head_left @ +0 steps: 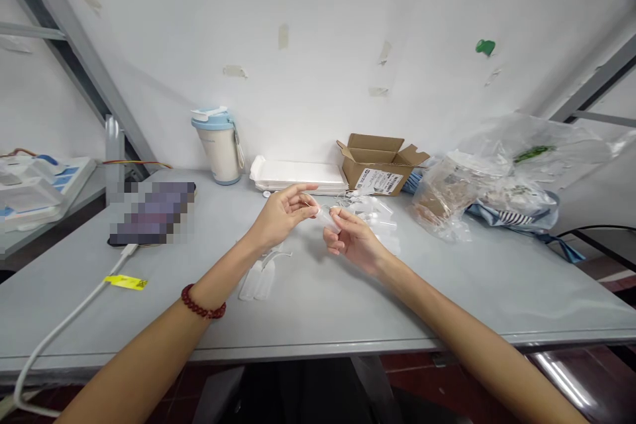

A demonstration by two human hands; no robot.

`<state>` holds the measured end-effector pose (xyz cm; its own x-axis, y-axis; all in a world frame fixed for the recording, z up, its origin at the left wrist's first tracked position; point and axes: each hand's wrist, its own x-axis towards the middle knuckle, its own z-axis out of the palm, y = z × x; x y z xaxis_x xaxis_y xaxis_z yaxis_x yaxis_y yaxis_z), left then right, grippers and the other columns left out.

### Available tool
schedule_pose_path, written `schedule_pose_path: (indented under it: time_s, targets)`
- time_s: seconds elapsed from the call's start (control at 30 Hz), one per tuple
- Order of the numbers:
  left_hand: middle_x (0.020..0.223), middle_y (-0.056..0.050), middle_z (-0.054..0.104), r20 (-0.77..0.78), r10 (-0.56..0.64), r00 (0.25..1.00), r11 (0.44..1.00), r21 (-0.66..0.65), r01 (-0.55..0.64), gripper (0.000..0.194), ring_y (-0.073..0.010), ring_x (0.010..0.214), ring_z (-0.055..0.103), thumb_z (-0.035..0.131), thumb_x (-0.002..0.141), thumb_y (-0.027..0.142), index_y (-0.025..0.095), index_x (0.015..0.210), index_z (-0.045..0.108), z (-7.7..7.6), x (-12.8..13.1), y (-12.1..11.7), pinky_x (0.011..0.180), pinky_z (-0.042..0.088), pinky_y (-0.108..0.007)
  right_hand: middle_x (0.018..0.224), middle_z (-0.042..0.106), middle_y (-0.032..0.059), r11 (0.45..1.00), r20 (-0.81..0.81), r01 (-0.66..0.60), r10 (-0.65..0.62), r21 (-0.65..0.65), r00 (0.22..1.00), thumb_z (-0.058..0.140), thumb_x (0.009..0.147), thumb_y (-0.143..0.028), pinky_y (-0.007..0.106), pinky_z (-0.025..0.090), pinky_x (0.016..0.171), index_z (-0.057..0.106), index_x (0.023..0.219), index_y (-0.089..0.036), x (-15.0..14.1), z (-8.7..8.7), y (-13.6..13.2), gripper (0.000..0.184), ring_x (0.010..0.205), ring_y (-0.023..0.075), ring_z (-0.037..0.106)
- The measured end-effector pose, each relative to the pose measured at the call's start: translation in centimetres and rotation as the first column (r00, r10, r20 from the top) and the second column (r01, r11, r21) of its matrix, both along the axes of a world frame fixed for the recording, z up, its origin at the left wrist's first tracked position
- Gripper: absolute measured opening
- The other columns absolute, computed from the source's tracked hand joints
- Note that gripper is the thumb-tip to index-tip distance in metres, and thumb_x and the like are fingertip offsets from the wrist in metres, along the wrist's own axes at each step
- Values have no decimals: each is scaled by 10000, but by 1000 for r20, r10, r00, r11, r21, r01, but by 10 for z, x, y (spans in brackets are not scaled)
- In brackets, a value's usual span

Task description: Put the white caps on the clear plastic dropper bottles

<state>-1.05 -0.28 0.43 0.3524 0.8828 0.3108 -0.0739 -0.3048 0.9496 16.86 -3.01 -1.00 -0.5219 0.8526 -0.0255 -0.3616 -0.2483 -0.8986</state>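
Over the middle of the desk, my right hand [352,238] is closed around a small translucent plastic piece [326,218]. My left hand [284,213] pinches at the near end of that same piece, thumb against forefinger; the exact part between them is too small to make out. Below my left wrist lie a couple of flat, translucent white pieces [265,279] with a thin curved strip at the top. Beyond my right hand is a loose pile of similar clear pieces [382,218], partly hidden by the hand.
A stack of white trays [301,174] and an open cardboard box [376,169] stand along the wall. To their left is a lidded cup [218,149]. A phone [154,214] with a white cable [64,324] lies left. Plastic bags [447,192] crowd the right side.
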Motion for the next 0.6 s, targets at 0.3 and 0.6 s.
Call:
schedule_pose_path:
  time_s: [0.3,0.6]
  targets:
    - [835,-18,632,51,0,999,994,-109,5,461,-169,865,602,675,739,343,183,1161,582,-1,-1,-1,892,456,-378,571,406,-60,997,-25,-8,7,-72,1000,558,847,-364,197,272,477,353,787,-230,0,3,-1,252,450,70,277]
    - [790,4,591,-15,12,1000,997,-78,-14,442,-144,756,598,673,735,345,168,1132,591,-2,2,-2,787,511,-348,564,392,-66,994,-32,-22,19,-103,999,561,846,-373,189,270,455,362,790,-229,1,1,-1,252,435,64,254]
